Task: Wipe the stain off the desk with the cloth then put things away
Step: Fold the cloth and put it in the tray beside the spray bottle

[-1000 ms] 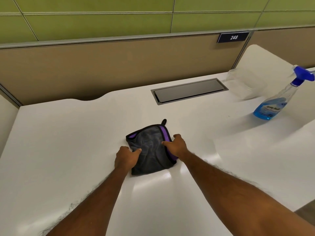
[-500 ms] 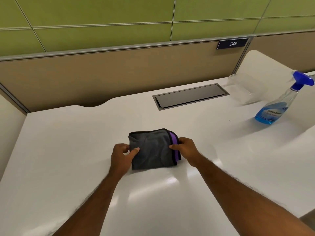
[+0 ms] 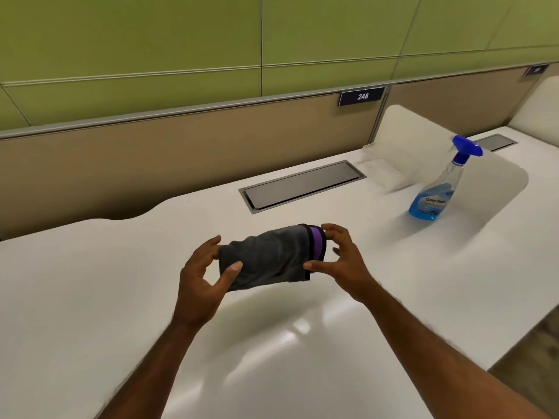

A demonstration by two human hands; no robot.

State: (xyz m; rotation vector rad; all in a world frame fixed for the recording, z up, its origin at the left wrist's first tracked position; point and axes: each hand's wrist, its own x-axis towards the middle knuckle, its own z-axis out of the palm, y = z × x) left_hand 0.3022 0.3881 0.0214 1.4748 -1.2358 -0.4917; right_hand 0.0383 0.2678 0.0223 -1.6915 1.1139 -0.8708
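At frame centre the folded cloth (image 3: 266,257) is held just above the desk (image 3: 90,282), its 2 ends pinched by the left hand (image 3: 201,278) and right hand (image 3: 343,263), probably so the fold survives being put away.

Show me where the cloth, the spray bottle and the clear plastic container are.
cloth (image 3: 269,258): head view, grey middle of the folded fabric.
spray bottle (image 3: 429,205): head view, lower body holding blue liquid.
clear container (image 3: 390,176): head view, its near wall.
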